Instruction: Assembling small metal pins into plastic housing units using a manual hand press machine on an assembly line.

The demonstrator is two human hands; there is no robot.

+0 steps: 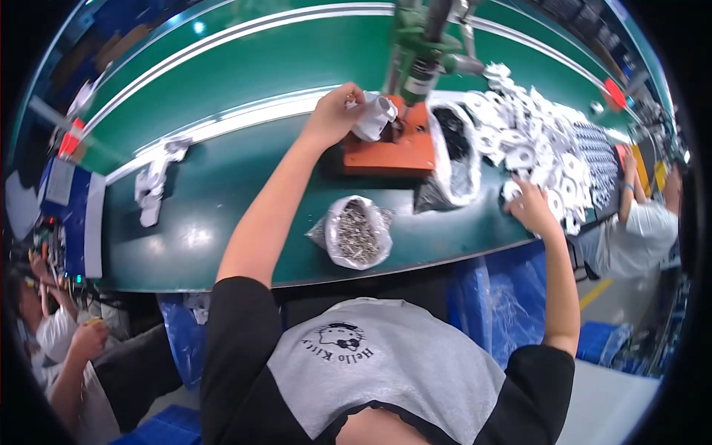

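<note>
Head view: white part [375, 119] in left hand [334, 116].

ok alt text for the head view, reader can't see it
A person's left hand holds a white part at the orange base of a green press, while the right hand reaches to a heap of white parts. A bag of small metal pieces sits on the green table.

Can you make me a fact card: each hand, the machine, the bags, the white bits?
Left hand: holding a white part at the orange block
Right hand: at the edge of the white pile
Machine: green press, above the block
Front bag: small metal pieces
Bag beside block: dark pieces
Table's left side: more white pieces
</note>
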